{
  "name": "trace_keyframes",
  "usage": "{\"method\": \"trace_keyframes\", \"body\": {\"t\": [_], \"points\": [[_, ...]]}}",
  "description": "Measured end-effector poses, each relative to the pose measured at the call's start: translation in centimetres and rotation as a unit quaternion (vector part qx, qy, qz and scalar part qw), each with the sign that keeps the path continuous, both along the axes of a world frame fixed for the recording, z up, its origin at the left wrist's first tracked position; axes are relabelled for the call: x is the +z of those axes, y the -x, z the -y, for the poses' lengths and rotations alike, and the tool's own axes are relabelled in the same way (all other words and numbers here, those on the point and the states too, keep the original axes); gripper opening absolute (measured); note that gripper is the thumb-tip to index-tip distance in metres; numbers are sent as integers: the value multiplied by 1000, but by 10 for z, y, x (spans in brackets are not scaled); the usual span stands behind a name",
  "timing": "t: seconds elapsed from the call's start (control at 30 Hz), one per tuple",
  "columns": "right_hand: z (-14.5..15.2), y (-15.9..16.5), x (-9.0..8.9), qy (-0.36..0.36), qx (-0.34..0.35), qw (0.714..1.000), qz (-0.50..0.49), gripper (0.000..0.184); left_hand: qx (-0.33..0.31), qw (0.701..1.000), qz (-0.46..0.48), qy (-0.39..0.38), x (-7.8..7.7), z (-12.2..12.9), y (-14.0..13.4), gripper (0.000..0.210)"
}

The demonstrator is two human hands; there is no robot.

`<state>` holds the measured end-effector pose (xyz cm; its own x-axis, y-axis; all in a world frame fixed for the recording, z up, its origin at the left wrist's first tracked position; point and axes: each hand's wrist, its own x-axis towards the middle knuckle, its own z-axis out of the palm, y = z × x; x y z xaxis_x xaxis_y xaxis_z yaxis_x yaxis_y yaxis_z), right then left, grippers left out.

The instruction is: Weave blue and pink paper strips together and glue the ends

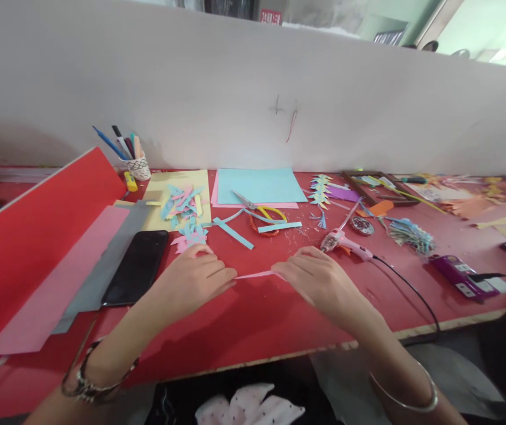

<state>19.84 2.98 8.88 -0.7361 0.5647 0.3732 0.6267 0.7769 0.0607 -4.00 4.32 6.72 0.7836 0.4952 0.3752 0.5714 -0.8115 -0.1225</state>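
Observation:
Stretched between my two hands is a thin pink paper strip [254,275], held above the red tabletop. My left hand [195,274] pinches its left end, and my right hand [312,274] pinches the other. Just beyond lie loose blue paper strips [234,233] and scissors [270,218] with yellow and orange handles. A heap of folded blue, pink and yellow paper pieces [185,206] rests on a yellow sheet beyond my left hand. Close to my right hand is a pink glue gun [345,243] with a dark cord.
A black phone [136,268] lies left of my left hand, beside a slanted red board [49,236]. Blue sheets [261,184] and a pen cup [138,167] stand toward the white partition. At right are a folded-paper garland [320,192], a wooden tray [383,198] and a purple power strip [460,277].

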Motion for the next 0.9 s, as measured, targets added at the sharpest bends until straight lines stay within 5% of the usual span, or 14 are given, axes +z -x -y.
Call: {"method": "trace_keyframes", "body": {"t": [0.17,0.3,0.47,0.77,0.9], "points": [[-4,-13,-9,40,-62,997,-9,35,56,993,-99,10,-5,0,12,38],[-7,4,-8,139,-111,983,37,31,53,988,-142,-2,-11,0,4,32],[-18,37,-11,298,-42,954,8,31,37,989,-142,-6,-17,2,-11,24],[-22,45,-33,407,-28,910,-75,25,60,987,-150,-8,-16,8,-12,25],[-21,43,-33,415,-22,909,-24,13,72,985,-155,34,-16,8,-13,23]]}}
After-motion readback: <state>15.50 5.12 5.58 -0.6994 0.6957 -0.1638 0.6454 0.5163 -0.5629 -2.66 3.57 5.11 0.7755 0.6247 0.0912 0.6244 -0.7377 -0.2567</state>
